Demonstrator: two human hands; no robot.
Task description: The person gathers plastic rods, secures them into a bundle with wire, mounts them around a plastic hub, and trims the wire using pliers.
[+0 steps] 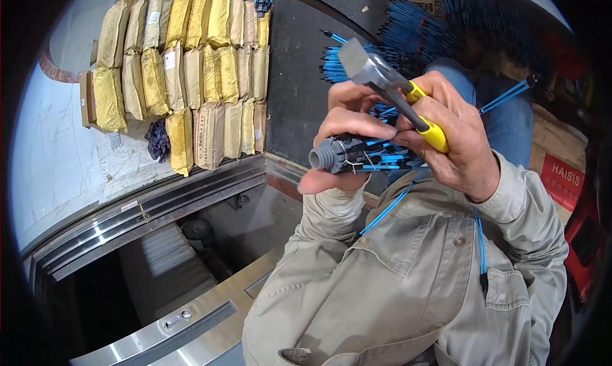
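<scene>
My left hand [347,121] is closed around a grey threaded fitting [328,156], its screw end pointing left. Blue rods with black parts [386,157] are bunched at the fitting, and a thin pale tie or wire shows round it. In my right hand [456,121] are pincers [389,82] with a wide steel head and yellow grips. Their head points up and left, above my left fingers, apart from the fitting. The right fingertips are close to the blue rods; whether they pinch one is hidden.
Yellow and brown wrapped packages [182,66] lie in rows at upper left, with a dark cloth [157,141] beside them. Blue rod bundles [417,31] lie at upper right. A metal-framed opening [159,203] is at lower left. A red HAISIS label [564,181] is at right.
</scene>
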